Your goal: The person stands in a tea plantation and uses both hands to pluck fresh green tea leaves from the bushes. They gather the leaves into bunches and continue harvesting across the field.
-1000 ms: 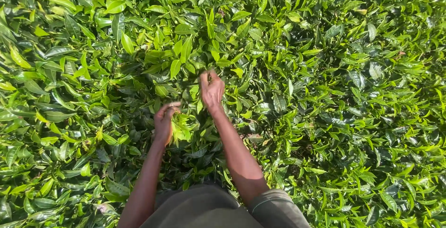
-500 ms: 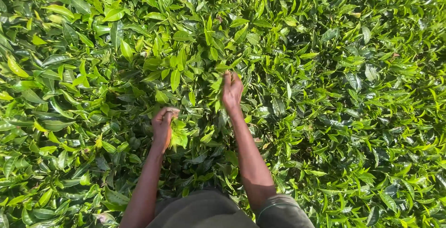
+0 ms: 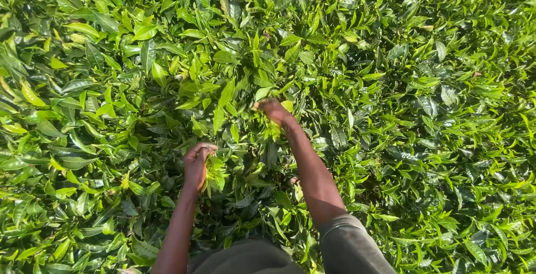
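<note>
Glossy green bushes fill the whole view, their leaves overlapping so thickly that no stem or ground shows between them. The left hand sits low among the leaves, fingers curled shut around a small bunch of pale green leaves that spills out to its right; how many leaves it grips is hard to make out, since they blend into the foliage behind. The right hand reaches further up into the bush, and only its back and wrist show. Its fingertips are buried among young shoots, so whether they are pinched on a shoot or spread cannot be told. Both forearms run down to the lower edge, where the left is cut off. A grey sleeve covers the right arm near the elbow, also cut by the frame. Deep shadow under the arms hides what lies there.
</note>
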